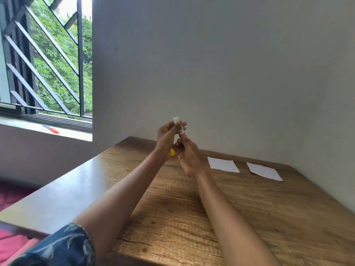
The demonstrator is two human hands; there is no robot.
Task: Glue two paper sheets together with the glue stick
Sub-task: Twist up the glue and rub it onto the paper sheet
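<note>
Glue stick [180, 129]: held upright above the table [249, 217]; white glue exposed
Left hand [166, 137]: fingers curled round the tube
Right hand [187, 154]: fingertips pinching its base
Yellow cap [172, 152]: off, on the table under the hands
Paper sheets: near sheet [223, 165] and far sheet [264, 171] apart on the table; unglued; gluing and joining remain

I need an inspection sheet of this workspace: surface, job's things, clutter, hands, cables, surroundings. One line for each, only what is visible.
Surface: wooden table, set in a wall corner.
Job's things: glue stick held upright above the table, white tip exposed; two paper sheets lying flat, apart.
Clutter: yellow object partly hidden behind the hands, possibly the cap.
Hands: left hand grips the stick's upper part; right hand pinches its base.
Cables: nothing seen.
Surroundings: barred window; red-handled object on the sill.
</note>
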